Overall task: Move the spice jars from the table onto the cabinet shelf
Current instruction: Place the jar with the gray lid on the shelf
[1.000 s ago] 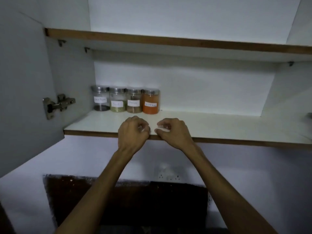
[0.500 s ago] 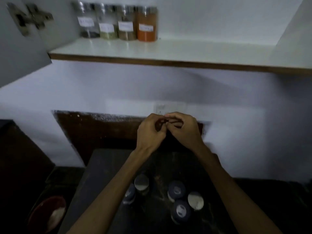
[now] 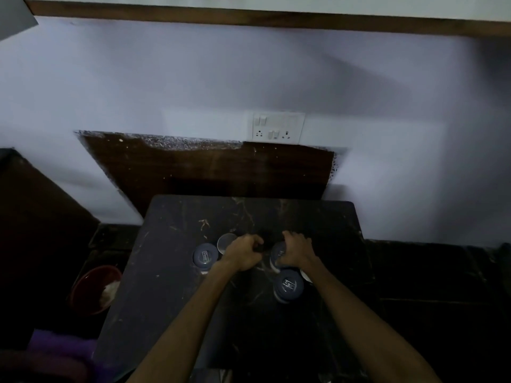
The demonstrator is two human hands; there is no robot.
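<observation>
Both hands have dropped from mid-air to the table. Nearest, one blue-lidded jar stands below the right hand, which curls over another; the left hand is curled, contents unclear, two jars beside it. Beyond, the shelf edge; several remain unmoved.

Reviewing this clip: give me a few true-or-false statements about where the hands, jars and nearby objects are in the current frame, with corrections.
1. Both hands are down at the dark table. True.
2. The right hand rests on a blue-lidded jar. True.
3. The left hand is lifting a jar toward the shelf. False: it is low over the table beside a silver-lidded jar, and whether it holds anything cannot be told.
4. A red bowl sits on the table among the jars. False: it is below the table's left edge.
5. A switch and socket plate is on the wall above the table. True.
</observation>
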